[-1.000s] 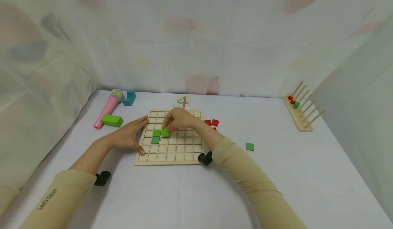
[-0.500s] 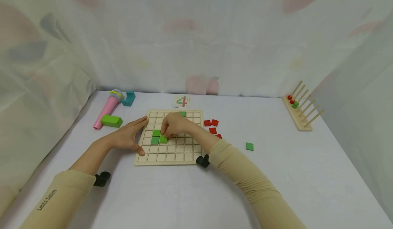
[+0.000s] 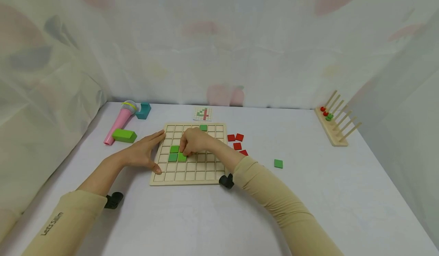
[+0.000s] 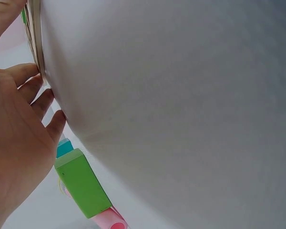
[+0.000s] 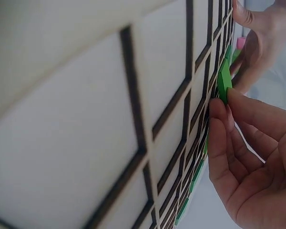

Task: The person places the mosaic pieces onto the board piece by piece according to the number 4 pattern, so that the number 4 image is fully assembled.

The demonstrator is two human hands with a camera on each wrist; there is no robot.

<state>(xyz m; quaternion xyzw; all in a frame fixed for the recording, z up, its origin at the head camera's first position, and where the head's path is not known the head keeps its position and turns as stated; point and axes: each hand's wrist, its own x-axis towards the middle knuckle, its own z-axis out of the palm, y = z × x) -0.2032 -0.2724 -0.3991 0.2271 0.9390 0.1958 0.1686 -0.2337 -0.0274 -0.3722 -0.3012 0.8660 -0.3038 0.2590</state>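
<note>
Wooden grid board [image 3: 190, 170] lies flat on the white worktop [image 3: 240, 218]. Over it the right hand [image 3: 194, 141] curls its fingertips [image 5: 218, 110] onto a green tile [image 3: 182, 157], which sits in a cell just beside two other green tiles [image 3: 174, 152]; whether the tile is fully seated is hard to tell. Beside the board's left edge the left hand [image 3: 145, 152] rests with fingers spread and straight, touching the frame. Red tiles [image 3: 236, 137] lie just beyond the board's right edge.
</note>
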